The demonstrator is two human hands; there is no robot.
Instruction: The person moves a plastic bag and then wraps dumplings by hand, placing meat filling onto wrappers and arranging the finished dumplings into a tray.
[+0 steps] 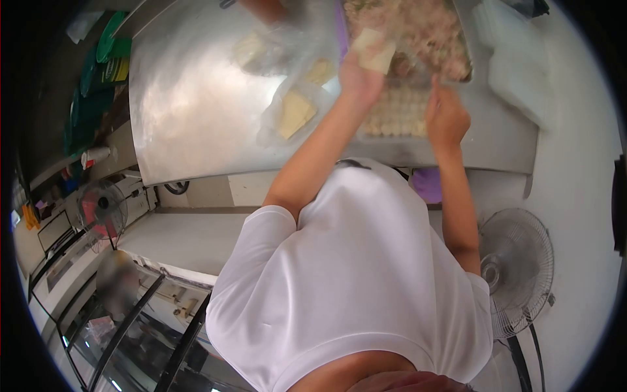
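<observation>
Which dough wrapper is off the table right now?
The single wrapper on the left hand, by the filling tray. The other wrappers lie stacked in plastic on the steel table.

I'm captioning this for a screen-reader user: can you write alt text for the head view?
A person in a white shirt holds a pale square wrapper in the left hand over a tray of minced filling, the right hand beside it. Rows of folded dumplings and a bagged stack of wrappers lie on the steel table.
</observation>
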